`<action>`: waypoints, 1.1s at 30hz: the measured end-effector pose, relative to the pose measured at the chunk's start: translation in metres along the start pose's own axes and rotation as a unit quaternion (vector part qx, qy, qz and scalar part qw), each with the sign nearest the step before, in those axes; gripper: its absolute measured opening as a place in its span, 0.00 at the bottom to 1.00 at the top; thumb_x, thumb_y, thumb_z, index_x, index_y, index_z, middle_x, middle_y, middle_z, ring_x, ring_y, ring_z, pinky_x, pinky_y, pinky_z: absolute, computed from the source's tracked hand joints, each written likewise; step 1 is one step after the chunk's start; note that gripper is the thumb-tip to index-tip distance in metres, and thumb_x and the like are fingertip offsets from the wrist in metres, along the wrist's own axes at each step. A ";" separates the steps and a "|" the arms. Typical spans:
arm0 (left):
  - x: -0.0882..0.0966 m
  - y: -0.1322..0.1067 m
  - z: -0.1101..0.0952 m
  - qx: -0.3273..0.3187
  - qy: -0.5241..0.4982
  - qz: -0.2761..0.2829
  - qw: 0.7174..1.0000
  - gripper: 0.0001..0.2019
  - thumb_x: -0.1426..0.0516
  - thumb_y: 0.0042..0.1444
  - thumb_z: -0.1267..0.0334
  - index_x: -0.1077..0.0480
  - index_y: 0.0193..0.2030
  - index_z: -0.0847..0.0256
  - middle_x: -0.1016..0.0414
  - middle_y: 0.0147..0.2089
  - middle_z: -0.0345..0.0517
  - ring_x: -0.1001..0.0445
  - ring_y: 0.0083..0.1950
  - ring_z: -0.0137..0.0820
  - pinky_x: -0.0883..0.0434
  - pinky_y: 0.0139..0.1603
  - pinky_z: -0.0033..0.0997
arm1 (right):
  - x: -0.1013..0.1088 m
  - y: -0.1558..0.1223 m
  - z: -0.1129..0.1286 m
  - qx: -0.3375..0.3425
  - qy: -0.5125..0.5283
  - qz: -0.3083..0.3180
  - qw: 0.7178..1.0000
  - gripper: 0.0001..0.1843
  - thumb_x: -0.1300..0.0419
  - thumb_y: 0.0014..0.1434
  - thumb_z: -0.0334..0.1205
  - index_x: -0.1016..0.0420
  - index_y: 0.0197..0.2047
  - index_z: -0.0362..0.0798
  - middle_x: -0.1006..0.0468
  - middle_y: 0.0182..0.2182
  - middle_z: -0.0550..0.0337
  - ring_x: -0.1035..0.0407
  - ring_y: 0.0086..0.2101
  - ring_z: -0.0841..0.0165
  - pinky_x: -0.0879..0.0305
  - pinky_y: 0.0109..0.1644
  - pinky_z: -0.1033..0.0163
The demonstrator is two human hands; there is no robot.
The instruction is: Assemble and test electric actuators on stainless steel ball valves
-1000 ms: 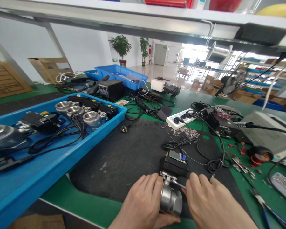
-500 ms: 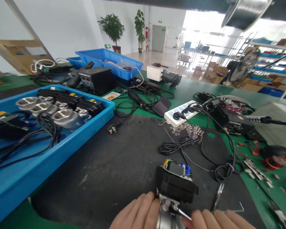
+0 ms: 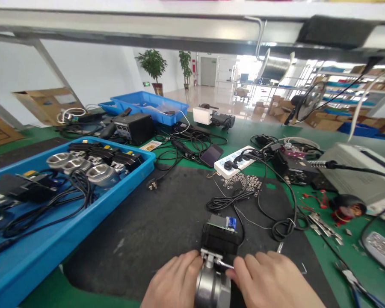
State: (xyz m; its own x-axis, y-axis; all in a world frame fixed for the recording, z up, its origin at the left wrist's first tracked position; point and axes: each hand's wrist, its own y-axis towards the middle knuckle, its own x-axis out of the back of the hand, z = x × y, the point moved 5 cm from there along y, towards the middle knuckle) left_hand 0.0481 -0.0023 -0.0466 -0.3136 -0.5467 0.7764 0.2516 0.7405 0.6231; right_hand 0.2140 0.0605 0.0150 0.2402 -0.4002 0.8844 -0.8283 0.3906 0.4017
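A steel valve body [image 3: 211, 288] with a black actuator box [image 3: 220, 238] on top lies on the black mat [image 3: 154, 226] at the near edge. A green circuit board with a blue part shows at the box's far end. My left hand [image 3: 175, 282] curls round the valve's left side. My right hand [image 3: 269, 280] is closed on a thin metal tool [image 3: 225, 265] whose tip touches the bracket between valve and box.
A blue tray [image 3: 83, 214] of similar valves and cables sits to the left. Behind the mat lie a white power strip [image 3: 235, 157], loose washers [image 3: 240, 183], black cables, a soldering station and a fan. Small tools and screws are scattered at the right.
The view tipped down, then back up. Both hands stay at the valve, and the thin tool remains at the bracket.
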 end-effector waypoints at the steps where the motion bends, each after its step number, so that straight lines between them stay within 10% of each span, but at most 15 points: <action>1: 0.000 0.000 -0.001 0.009 -0.012 0.009 1.000 0.32 0.46 0.62 0.31 0.30 0.49 0.63 0.17 0.41 0.54 0.15 0.38 0.40 0.19 0.37 0.36 | 0.008 0.001 0.000 -0.002 -0.003 0.007 1.000 0.13 0.53 0.70 0.29 0.45 0.32 0.50 0.31 0.19 0.67 0.35 0.18 0.69 0.52 0.26 0.58; 8: 0.006 -0.017 0.007 0.138 -0.074 0.063 0.986 0.49 0.23 0.35 0.49 0.38 0.63 0.61 0.20 0.53 0.57 0.16 0.49 0.48 0.15 0.45 0.43 | 0.037 -0.067 -0.038 -0.054 -0.084 0.026 0.995 0.16 0.60 0.71 0.31 0.34 0.39 0.51 0.23 0.26 0.63 0.28 0.23 0.66 0.42 0.28 0.59; 16: 0.004 -0.025 0.012 0.165 -0.143 0.111 0.969 0.42 0.23 0.38 0.57 0.35 0.60 0.54 0.23 0.57 0.51 0.20 0.56 0.47 0.18 0.53 0.45 | -0.032 -0.221 -0.100 -0.169 -0.170 0.048 0.970 0.20 0.49 0.69 0.46 0.21 0.53 0.47 0.18 0.42 0.48 0.24 0.41 0.56 0.25 0.44 0.51; 23: 0.022 0.009 -0.026 0.086 -0.096 0.064 0.990 0.41 0.20 0.28 0.54 0.31 0.50 0.60 0.23 0.47 0.53 0.21 0.46 0.48 0.17 0.43 0.48 | -0.016 -0.183 -0.089 -0.291 0.054 -0.029 0.955 0.23 0.42 0.65 0.59 0.19 0.51 0.51 0.19 0.49 0.50 0.23 0.47 0.53 0.24 0.52 0.46; 25: 0.020 0.016 -0.042 0.045 -0.067 0.046 0.996 0.41 0.21 0.27 0.51 0.30 0.48 0.61 0.23 0.44 0.53 0.22 0.44 0.49 0.17 0.40 0.49 | -0.019 -0.155 -0.074 -0.382 0.239 -0.021 0.892 0.24 0.38 0.64 0.58 0.22 0.54 0.51 0.19 0.51 0.51 0.21 0.48 0.59 0.22 0.53 0.54; 28: 0.015 0.022 -0.066 -0.024 -0.011 0.002 1.000 0.23 0.28 0.48 0.57 0.27 0.49 0.62 0.23 0.40 0.49 0.22 0.42 0.45 0.18 0.44 0.50 | -0.035 -0.113 -0.042 -0.458 0.546 -0.025 0.701 0.37 0.36 0.61 0.62 0.31 0.64 0.47 0.21 0.54 0.44 0.21 0.51 0.59 0.22 0.55 0.55; 33: 0.012 0.026 -0.092 -0.099 0.025 -0.069 0.992 0.13 0.49 0.65 0.74 0.25 0.48 0.61 0.24 0.36 0.46 0.24 0.39 0.35 0.22 0.52 0.43 | -0.049 -0.074 -0.011 -0.487 0.722 -0.082 0.484 0.47 0.24 0.49 0.54 0.34 0.67 0.48 0.22 0.57 0.45 0.25 0.54 0.54 0.28 0.61 0.48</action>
State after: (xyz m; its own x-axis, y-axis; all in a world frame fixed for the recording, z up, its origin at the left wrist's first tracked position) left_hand 0.1347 -0.0254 -0.0120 -0.3137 -0.6596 0.6830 0.3850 0.5692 0.7265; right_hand 0.2693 0.0606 -0.0552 0.9484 0.2306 -0.2176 -0.2757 0.9387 -0.2069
